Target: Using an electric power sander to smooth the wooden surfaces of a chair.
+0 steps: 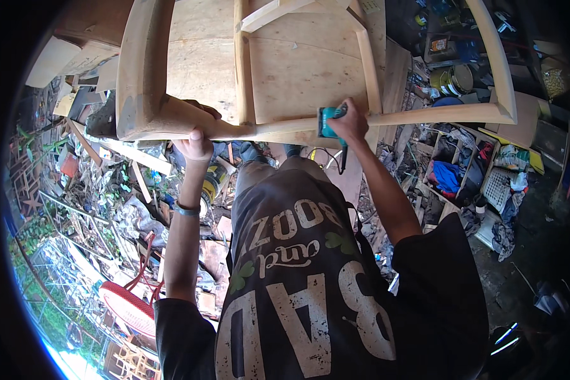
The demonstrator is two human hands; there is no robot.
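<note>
Left hand is bracing the wooden chair frame, grip closed on the thick curved rail lying on the plywood desk. Right hand is holding a teal power sander, grip wrapped tight, pressing it on the thin front rail. I'm judging sanding under way; next pass needs steady bracing. Paint cans stand far right, contents unreadable; a wooden crate holds blue cloth.

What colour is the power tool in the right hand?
Teal, with a black cord; the power tool in the right hand shows best in the head view.
</note>
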